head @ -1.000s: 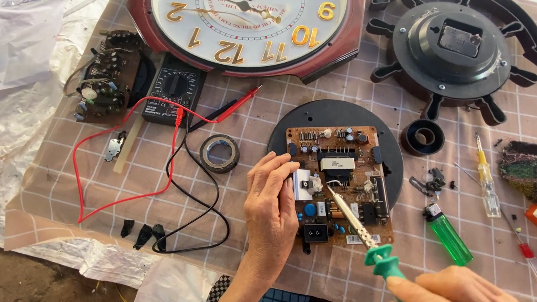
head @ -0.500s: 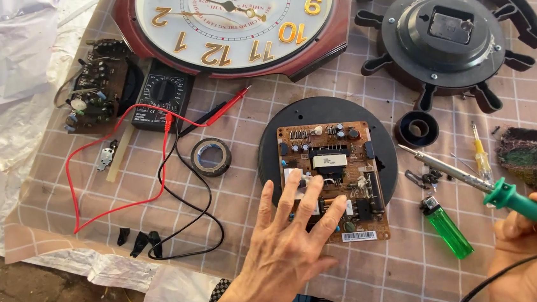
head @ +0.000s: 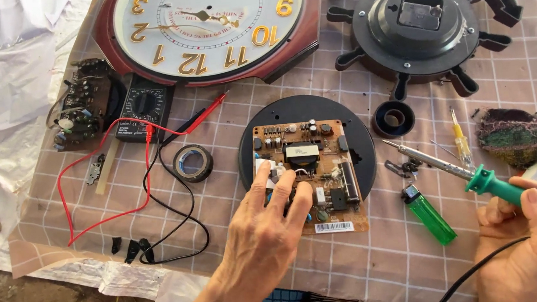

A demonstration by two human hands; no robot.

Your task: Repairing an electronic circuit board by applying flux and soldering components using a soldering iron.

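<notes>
A brown circuit board (head: 320,159) lies on a round black disc (head: 359,131) at the middle of the checked cloth. My left hand (head: 268,234) rests flat on the board's near left part, fingers spread, holding nothing. At the right, my right hand (head: 522,246) grips a green-handled soldering iron (head: 475,176); its metal tip points up and left, off the board and above a green lighter (head: 430,215). The iron's black cord runs off the bottom edge.
A large wall clock (head: 208,28) lies face up at the top, a black clock back (head: 418,24) to its right. At the left are a black multimeter (head: 141,110) with red and black leads, a small board (head: 83,111) and a tape roll (head: 191,162). A yellow screwdriver (head: 461,142) lies right.
My right hand has drawn the soldering iron off the board and out to the right. My left hand has gone from pinching a part on the board to lying flat on it.
</notes>
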